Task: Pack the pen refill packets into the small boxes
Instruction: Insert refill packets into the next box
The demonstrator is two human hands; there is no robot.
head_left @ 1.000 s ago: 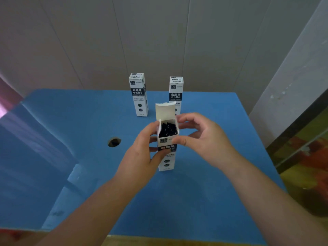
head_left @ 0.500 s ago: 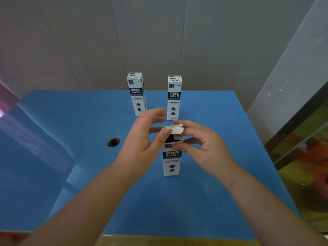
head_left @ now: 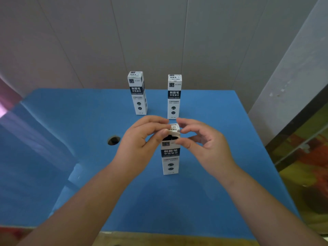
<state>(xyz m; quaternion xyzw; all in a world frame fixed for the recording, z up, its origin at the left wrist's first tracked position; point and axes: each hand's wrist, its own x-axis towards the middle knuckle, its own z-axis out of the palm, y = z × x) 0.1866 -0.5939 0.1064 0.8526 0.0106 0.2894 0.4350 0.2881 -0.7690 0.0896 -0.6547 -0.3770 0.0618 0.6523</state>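
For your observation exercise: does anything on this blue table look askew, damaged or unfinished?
Only the near box: its top flap is not fully shut, with a dark gap showing while the left hand and right hand pinch it. The two far boxes stand upright and closed.

A blue table [head_left: 204, 201] carries three upright white boxes: one box [head_left: 170, 157] between the hands, two closed boxes [head_left: 137, 93] [head_left: 174, 96] standing beyond the fingertips, a round hole [head_left: 113, 140] left of the left hand.
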